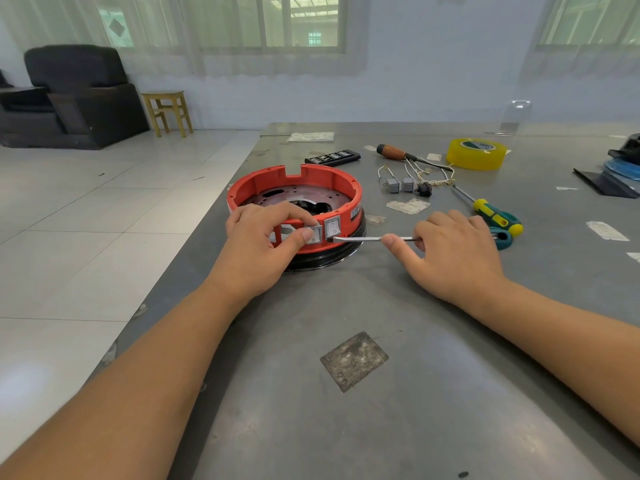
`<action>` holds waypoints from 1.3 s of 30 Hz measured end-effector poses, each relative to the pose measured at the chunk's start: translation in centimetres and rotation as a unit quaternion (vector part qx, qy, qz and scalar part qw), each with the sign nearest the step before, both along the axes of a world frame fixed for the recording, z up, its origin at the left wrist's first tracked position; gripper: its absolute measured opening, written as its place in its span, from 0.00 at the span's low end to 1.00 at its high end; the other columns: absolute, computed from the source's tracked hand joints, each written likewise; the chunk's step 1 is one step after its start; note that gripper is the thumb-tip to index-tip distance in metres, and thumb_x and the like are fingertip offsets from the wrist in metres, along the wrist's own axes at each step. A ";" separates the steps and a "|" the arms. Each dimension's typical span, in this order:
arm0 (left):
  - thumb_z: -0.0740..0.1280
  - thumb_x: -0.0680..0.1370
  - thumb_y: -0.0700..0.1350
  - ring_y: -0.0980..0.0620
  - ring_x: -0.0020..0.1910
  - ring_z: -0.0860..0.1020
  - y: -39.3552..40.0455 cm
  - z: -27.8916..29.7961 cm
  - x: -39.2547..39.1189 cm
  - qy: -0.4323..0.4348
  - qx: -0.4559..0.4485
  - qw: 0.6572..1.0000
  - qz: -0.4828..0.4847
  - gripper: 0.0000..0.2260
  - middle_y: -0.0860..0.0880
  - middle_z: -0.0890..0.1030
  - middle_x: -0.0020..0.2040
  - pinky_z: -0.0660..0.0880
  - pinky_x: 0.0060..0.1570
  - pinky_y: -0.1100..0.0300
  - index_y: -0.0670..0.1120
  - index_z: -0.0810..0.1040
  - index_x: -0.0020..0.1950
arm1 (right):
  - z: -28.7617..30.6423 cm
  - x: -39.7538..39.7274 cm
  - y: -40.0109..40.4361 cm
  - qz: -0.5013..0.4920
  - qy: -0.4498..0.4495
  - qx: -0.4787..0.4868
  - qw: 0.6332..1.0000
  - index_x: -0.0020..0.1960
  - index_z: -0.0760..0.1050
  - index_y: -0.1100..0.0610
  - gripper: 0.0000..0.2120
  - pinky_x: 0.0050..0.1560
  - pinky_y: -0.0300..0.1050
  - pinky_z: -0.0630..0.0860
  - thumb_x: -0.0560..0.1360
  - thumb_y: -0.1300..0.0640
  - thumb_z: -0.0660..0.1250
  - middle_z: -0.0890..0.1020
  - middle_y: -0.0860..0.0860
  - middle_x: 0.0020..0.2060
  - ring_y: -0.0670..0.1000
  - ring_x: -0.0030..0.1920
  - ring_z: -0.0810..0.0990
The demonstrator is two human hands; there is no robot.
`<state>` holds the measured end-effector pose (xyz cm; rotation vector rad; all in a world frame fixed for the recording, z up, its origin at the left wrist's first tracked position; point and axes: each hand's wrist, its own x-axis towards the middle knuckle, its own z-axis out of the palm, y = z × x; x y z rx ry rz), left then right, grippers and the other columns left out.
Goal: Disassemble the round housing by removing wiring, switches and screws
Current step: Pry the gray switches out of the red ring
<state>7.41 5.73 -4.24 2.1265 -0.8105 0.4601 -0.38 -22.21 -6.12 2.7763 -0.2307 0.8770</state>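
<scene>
Left hand [258,237] pinches switch [314,233] — right hand [453,247] levers screwdriver [374,239].

Left hand [258,242], right hand [457,252]: bare forearms, no visible sleeves, seemingly no jewellery.

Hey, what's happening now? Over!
Left hand pinches a switch. Right hand pries with screwdriver under the next switch. Red housing steady. Nothing blocking.

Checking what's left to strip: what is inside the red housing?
Inside the red housing a perforated metal plate with a dark central opening shows. No loose wires are visible there. The left hand and the near wall hide the near part, behind the switches.
</scene>
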 end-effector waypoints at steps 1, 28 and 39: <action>0.71 0.82 0.50 0.78 0.58 0.63 0.0 0.0 0.0 0.001 -0.001 1.000 0.001 0.12 0.69 0.77 0.51 0.64 0.68 0.46 0.70 0.76 0.50 | 0.0 0.0 0.2 -0.001 0.001 -0.002 1.000 0.33 0.69 0.49 0.35 0.43 0.49 0.64 0.77 0.25 0.38 0.72 0.47 0.34 0.52 0.39 0.70; 0.70 0.82 0.51 0.63 0.55 0.63 -0.1 0.1 0.1 0.021 0.002 1.000 0.001 0.10 0.69 0.75 0.50 0.67 0.69 0.41 0.69 0.76 0.47 | -0.2 0.4 0.9 0.013 0.023 0.032 0.999 0.29 0.66 0.49 0.38 0.43 0.49 0.62 0.74 0.23 0.34 0.71 0.46 0.31 0.52 0.38 0.70; 0.68 0.82 0.55 0.49 0.66 0.64 0.1 0.4 0.4 0.084 0.034 0.996 -0.002 0.08 0.55 0.76 0.56 0.63 0.60 0.52 0.71 0.74 0.49 | 0.3 4.6 -0.8 0.100 0.039 0.020 0.994 0.29 0.68 0.49 0.38 0.44 0.50 0.62 0.73 0.19 0.41 0.69 0.45 0.31 0.52 0.39 0.70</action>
